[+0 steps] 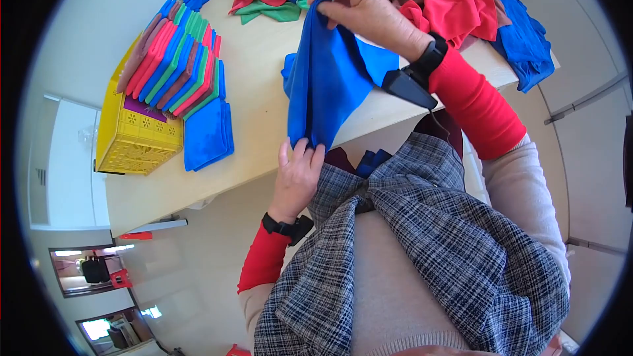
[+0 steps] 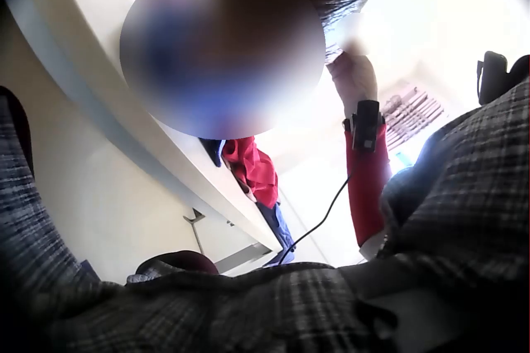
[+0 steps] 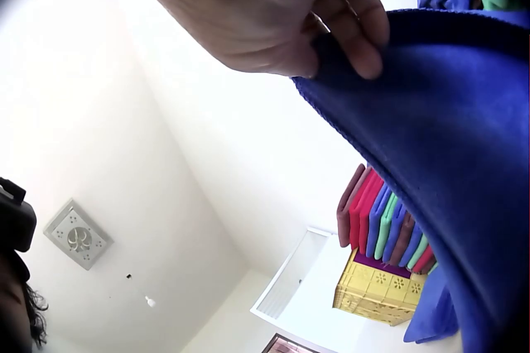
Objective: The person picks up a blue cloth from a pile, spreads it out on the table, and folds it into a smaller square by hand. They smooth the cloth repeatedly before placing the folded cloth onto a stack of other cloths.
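Observation:
A blue cloth (image 1: 326, 86) hangs stretched and folded over between my two hands, above the near part of the table. My right hand (image 1: 366, 13) pinches its upper corner between thumb and fingers; the right wrist view shows this hand (image 3: 290, 14) at the stitched edge of the cloth (image 3: 447, 121). Lower down, my left hand (image 1: 297, 178) holds the bottom edge, its fingertips on the fabric and its thumb hidden. In the left wrist view a blurred oval covers the left hand's work, while the right hand (image 2: 356, 80) shows raised beyond it.
On the left of the table (image 1: 250, 138) stands a yellow basket (image 1: 148, 133) packed with folded cloths (image 1: 175, 59) in several colours. Folded blue cloths (image 1: 210, 137) lie beside it. A loose heap of red, green, brown and blue cloths (image 1: 461, 10) covers the far right side.

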The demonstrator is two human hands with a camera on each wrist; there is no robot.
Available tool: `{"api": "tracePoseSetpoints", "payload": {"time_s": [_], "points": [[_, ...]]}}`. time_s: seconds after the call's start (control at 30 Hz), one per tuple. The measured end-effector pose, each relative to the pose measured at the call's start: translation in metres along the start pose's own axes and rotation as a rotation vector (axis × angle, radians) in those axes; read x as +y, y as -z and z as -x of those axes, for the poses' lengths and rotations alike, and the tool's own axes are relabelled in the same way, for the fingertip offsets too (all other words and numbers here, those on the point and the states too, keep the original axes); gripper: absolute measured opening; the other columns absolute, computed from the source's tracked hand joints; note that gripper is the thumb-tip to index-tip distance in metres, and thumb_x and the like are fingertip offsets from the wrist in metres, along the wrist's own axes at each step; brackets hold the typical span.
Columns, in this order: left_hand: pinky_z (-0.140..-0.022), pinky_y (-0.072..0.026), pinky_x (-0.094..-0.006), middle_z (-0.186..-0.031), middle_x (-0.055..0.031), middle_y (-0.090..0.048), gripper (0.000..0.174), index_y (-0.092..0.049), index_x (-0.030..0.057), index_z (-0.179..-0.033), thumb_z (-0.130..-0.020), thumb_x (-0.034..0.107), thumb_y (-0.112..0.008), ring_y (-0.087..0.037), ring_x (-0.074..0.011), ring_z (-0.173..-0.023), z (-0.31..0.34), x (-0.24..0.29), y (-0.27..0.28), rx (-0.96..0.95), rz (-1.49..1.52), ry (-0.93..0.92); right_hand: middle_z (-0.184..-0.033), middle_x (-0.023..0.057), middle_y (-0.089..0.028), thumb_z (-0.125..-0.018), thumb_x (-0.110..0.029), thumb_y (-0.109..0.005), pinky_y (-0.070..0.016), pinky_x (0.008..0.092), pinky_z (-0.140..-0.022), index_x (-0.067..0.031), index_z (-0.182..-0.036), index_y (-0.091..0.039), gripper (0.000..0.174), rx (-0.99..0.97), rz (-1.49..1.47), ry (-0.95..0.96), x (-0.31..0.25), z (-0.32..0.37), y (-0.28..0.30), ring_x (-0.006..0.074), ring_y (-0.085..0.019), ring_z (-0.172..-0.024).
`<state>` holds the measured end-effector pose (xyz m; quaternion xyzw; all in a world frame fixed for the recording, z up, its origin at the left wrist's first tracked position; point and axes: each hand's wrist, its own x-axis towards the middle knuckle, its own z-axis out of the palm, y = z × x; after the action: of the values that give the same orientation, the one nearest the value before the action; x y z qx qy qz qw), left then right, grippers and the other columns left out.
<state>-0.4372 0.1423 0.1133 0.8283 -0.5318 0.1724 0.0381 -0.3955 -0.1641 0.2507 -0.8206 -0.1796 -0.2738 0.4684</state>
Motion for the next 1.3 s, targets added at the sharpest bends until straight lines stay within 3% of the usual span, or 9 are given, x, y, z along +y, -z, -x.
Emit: {"api": "tracePoseSetpoints", "payload": {"time_s": [0.1, 0.23, 0.3, 0.6, 0.8, 0.93, 1.03, 1.3], "points": [[-0.109, -0.0366, -0.0563, -0.100, -0.0114, -0.066, 0.036, -0.062, 0.0020, -0.122, -0.087, 0.008, -0.067, -0.060, -0.0317, -0.115, 0.008, -0.002, 0.024, 0.023, -0.013, -0.113, -0.088, 0.0033, -0.060, -0.101, -0.005, -0.055, -0.0527, 0.0267, -0.072, -0.0034, -0.108, -0.063, 0.012, 0.005, -0.103, -0.248, -0.028, -0.011, 0.030, 0.0123, -0.058, -0.077], [-0.109, -0.0371, -0.0569, -0.097, -0.0100, -0.066, 0.035, -0.063, 0.0045, -0.121, -0.087, 0.005, -0.067, -0.060, -0.0307, -0.117, 0.011, -0.015, 0.053, 0.141, -0.151, -0.163, -0.088, 0.0034, -0.061, -0.101, -0.006, -0.054, -0.0519, 0.0265, -0.071, -0.0020, -0.108, -0.063, 0.012, 0.088, -0.076, -0.242, -0.028, -0.014, 0.051, 0.0125, -0.059, -0.077], [-0.108, -0.0397, -0.0546, -0.102, -0.0081, -0.066, 0.034, -0.065, 0.0089, -0.121, -0.088, 0.003, -0.066, -0.061, -0.0297, -0.117, 0.008, -0.031, 0.069, 0.238, -0.240, -0.076, -0.089, 0.0031, -0.061, -0.101, -0.006, -0.054, -0.0515, 0.0265, -0.071, -0.0019, -0.108, -0.063, 0.012, 0.117, -0.057, -0.218, -0.029, -0.016, 0.064, 0.0123, -0.058, -0.078], [-0.107, -0.0420, -0.0520, -0.121, -0.0127, -0.063, 0.046, -0.061, 0.0078, -0.128, -0.084, -0.002, -0.073, -0.059, -0.0338, -0.116, -0.037, -0.099, 0.173, 0.520, -0.413, 0.037, -0.092, 0.0006, -0.060, -0.100, -0.005, -0.056, -0.0496, 0.0245, -0.073, -0.0033, -0.109, -0.065, 0.013, 0.154, -0.061, -0.196, -0.043, -0.020, 0.108, 0.0105, -0.056, -0.082], [-0.106, -0.0425, -0.0502, -0.119, -0.0135, -0.064, 0.039, -0.065, 0.0083, -0.123, -0.086, -0.003, -0.072, -0.059, -0.0335, -0.117, -0.059, -0.099, 0.211, 0.511, -0.441, 0.024, -0.093, -0.0002, -0.060, -0.101, -0.006, -0.057, -0.0476, 0.0221, -0.074, -0.0035, -0.110, -0.066, 0.012, 0.116, -0.097, -0.199, -0.035, -0.010, 0.120, 0.0094, -0.055, -0.082], [-0.107, -0.0421, -0.0492, -0.118, -0.0142, -0.064, 0.034, -0.066, 0.0073, -0.118, -0.086, -0.005, -0.071, -0.059, -0.0341, -0.119, -0.056, -0.100, 0.215, 0.491, -0.389, 0.053, -0.092, -0.0009, -0.060, -0.103, -0.008, -0.057, -0.0467, 0.0219, -0.074, -0.0042, -0.112, -0.065, 0.013, 0.054, -0.244, -0.032, -0.037, -0.008, 0.118, 0.0091, -0.053, -0.081], [-0.108, -0.0415, -0.0487, -0.117, -0.0147, -0.065, 0.032, -0.065, 0.0062, -0.116, -0.086, -0.006, -0.070, -0.059, -0.0351, -0.119, -0.051, -0.101, 0.217, 0.485, -0.304, 0.072, -0.092, -0.0013, -0.060, -0.104, -0.010, -0.057, -0.0467, 0.0229, -0.076, -0.0054, -0.114, -0.064, 0.013, 0.067, -0.221, -0.217, -0.054, 0.002, 0.125, 0.0092, -0.053, -0.082], [-0.102, -0.0455, -0.0437, -0.117, -0.0159, -0.063, 0.026, -0.061, 0.0028, -0.108, -0.085, -0.007, -0.069, -0.059, -0.0360, -0.117, -0.050, -0.102, 0.221, 0.387, -0.141, 0.058, -0.091, -0.0017, -0.058, -0.105, -0.011, -0.056, -0.0450, 0.0229, -0.076, -0.0066, -0.114, -0.064, 0.013, 0.104, -0.143, -0.219, -0.071, 0.007, 0.128, 0.0088, -0.051, -0.083]]}}
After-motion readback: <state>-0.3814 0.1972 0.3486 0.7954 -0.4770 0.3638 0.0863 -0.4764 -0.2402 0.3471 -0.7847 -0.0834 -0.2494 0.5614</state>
